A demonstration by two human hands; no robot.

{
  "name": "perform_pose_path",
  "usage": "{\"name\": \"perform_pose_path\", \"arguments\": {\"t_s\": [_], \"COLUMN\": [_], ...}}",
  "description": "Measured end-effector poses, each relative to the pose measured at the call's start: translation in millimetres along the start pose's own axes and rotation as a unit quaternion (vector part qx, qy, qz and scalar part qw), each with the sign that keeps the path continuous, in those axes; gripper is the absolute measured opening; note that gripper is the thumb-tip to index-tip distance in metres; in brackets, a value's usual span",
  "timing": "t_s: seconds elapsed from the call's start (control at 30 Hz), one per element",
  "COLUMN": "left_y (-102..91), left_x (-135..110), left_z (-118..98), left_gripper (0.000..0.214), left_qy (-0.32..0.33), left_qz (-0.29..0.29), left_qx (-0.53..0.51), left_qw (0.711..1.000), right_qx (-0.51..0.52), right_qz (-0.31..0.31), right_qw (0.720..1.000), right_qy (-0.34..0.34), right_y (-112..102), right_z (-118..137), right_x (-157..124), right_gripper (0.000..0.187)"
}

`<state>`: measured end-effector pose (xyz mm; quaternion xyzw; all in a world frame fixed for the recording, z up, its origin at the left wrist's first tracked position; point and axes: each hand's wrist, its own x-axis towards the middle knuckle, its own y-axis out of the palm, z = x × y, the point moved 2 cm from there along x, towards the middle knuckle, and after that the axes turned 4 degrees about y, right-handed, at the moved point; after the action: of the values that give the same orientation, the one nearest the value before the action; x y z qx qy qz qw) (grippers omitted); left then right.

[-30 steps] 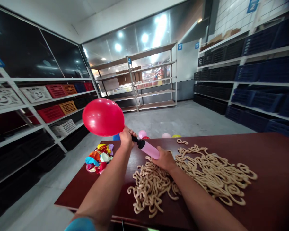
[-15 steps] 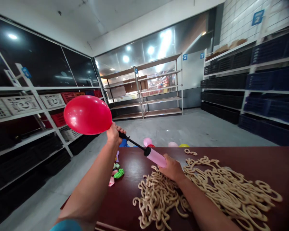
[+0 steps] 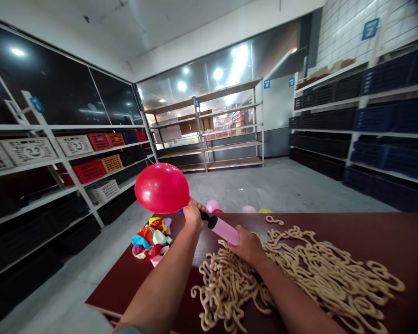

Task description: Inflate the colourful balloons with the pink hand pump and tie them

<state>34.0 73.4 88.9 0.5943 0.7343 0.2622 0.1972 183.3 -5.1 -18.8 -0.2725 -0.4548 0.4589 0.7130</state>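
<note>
My left hand [image 3: 192,215] is closed around the black end of a pump together with the neck of an inflated red balloon [image 3: 162,188], held above the table's far left corner. My right hand [image 3: 248,245] grips the pink barrel of the pump [image 3: 225,229], resting over a spread of beige curly foam strips [image 3: 310,271]. The pump rod is pushed almost fully in. A heap of flat, coloured balloons [image 3: 151,237] lies on the dark red table [image 3: 386,232] just left of my left forearm.
Small inflated balloons [image 3: 212,205] lie on the grey floor beyond the table's far edge. Shelving with red, orange and white crates [image 3: 87,170] runs along the left; dark blue bins [image 3: 386,153] fill racks on the right. Open metal shelving [image 3: 226,134] stands at the back.
My left hand and the red balloon moved right and down toward the pink barrel, closing the pump rod that was drawn out half a second ago. My right hand stayed put.
</note>
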Motion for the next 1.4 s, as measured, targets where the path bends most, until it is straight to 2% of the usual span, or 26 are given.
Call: {"name": "perform_pose_path", "arguments": {"t_s": [0.07,0.13,0.33,0.43,0.5,0.57,0.83,0.9,0.97,1.07,1.3,1.4], "left_y": [-1.0,-1.4,0.3,1.1,0.4,-1.4,-10.0,-12.5,-14.4,-14.7,-6.6,-5.8], "left_x": [0,1,17,26,29,28,4,0,-2,0,20,28], "left_z": [-5,-19,-93,-118,-120,-110,-21,-7,-3,-18,-99,-110], "left_gripper": [0.036,0.036,0.037,0.034,0.034,0.035,0.036,0.036,0.035,0.035,0.034,0.035], "left_qy": [-0.002,0.002,0.057,0.077,0.082,0.077,0.002,-0.002,-0.002,-0.005,0.062,0.077], "left_qz": [0.001,0.008,0.024,0.025,0.023,0.016,-0.006,-0.013,-0.014,-0.007,0.016,0.016], "left_qx": [-0.001,-0.001,-0.008,-0.002,-0.004,-0.011,-0.011,-0.01,-0.012,-0.01,-0.008,-0.01], "left_qw": [1.0,1.0,0.998,0.997,0.996,0.997,1.0,1.0,1.0,1.0,0.998,0.997], "right_qx": [0.005,0.012,0.019,0.021,0.02,0.017,-0.021,-0.024,-0.021,-0.008,0.013,0.006], "right_qz": [-0.006,-0.012,-0.028,-0.031,-0.033,-0.028,-0.012,-0.011,-0.01,-0.013,-0.012,-0.011], "right_qw": [1.0,1.0,0.999,0.999,0.999,0.999,1.0,0.999,0.999,0.999,1.0,1.0], "right_qy": [-0.004,-0.008,-0.006,-0.006,-0.004,-0.003,-0.017,-0.023,-0.028,-0.034,-0.006,0.002], "right_y": [-1,-3,-5,-4,-2,0,1,0,0,-1,-6,-7], "right_z": [1,2,2,1,0,-1,1,3,5,7,6,5], "right_x": [0,0,3,3,3,2,0,0,-1,-1,1,1], "right_gripper": [0.031,0.03,0.027,0.027,0.029,0.029,0.031,0.031,0.03,0.028,0.033,0.032]}}
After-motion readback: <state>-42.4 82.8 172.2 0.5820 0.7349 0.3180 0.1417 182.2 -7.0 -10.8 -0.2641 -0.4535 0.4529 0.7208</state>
